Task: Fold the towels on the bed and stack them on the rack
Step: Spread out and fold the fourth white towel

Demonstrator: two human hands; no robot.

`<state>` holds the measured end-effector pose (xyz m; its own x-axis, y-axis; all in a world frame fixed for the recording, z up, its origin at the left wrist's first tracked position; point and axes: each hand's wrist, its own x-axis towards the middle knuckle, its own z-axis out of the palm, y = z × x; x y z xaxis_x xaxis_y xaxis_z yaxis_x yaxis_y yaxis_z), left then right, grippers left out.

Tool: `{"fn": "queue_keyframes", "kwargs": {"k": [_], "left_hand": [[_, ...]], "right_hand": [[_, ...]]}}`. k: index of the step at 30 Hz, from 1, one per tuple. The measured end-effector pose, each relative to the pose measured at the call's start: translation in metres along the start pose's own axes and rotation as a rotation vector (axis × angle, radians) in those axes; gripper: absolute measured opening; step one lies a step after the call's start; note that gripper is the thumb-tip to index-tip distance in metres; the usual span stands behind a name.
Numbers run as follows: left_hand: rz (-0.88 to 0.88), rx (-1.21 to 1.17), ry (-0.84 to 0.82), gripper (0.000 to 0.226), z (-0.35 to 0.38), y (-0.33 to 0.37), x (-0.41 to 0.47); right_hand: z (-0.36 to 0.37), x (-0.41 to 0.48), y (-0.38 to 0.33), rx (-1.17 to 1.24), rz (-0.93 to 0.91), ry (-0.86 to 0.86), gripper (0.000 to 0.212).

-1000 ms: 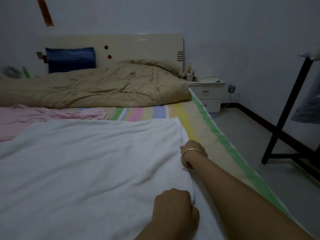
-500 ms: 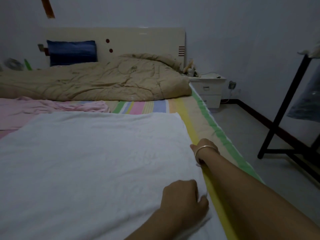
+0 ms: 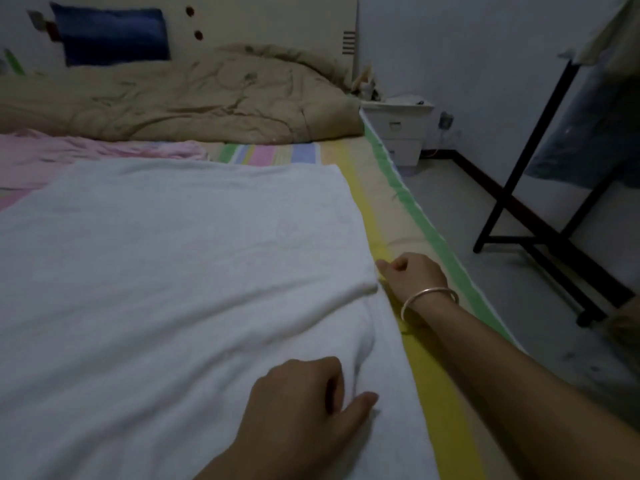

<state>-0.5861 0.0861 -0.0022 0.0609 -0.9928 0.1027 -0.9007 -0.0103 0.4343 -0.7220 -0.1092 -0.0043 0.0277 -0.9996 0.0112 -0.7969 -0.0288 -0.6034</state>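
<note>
Both forearms are bare, the left hand (image 3: 304, 400) is unadorned, and the right hand (image 3: 412, 275) wears one thin, smooth, pale metal bangle (image 3: 427, 291) at its wrist.

My right hand (image 3: 412, 275) now pinches the white towel (image 3: 173, 271) at its right edge; a fresh crease runs to my left hand (image 3: 304, 403)

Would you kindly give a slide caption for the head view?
Left hand and right hand grip the white towel near its edge on the striped bed.
</note>
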Motion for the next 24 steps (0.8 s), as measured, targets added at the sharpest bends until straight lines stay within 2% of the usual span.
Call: {"fn": "queue_keyframes", "kwargs": {"k": [2,5,10,14,16,18,21,24], "left_hand": [[-0.003,0.000,-0.026,0.055,-0.007,0.007,-0.026],[0.086,0.017,-0.003,0.043,-0.010,0.022,-0.049],[0.148,-0.018,-0.127,0.048,0.010,0.033,-0.081],[0.241,0.043,-0.114,0.043,0.028,0.030,-0.096],[0.320,0.047,-0.028,0.029,0.034,0.024,-0.098],[0.372,0.031,0.021,0.019,0.034,0.022,-0.101],[0.430,-0.134,-0.012,0.020,0.031,0.025,-0.106],[0.460,-0.305,-0.049,0.017,0.026,0.034,-0.114]], "right_hand": [[-0.009,-0.034,0.003,0.049,0.028,-0.126,0.047],[-0.013,-0.071,-0.001,0.210,0.165,-0.339,0.045],[0.000,-0.096,-0.003,0.324,0.259,-0.405,0.048],[0.008,-0.111,-0.006,0.255,0.203,-0.380,0.048],[0.009,-0.118,-0.007,0.117,0.128,-0.325,0.046],[0.010,-0.124,-0.008,0.078,0.095,-0.303,0.041],[0.007,-0.127,-0.005,0.163,0.112,-0.275,0.034],[-0.013,-0.140,0.006,0.084,0.119,-0.241,0.031]]}}
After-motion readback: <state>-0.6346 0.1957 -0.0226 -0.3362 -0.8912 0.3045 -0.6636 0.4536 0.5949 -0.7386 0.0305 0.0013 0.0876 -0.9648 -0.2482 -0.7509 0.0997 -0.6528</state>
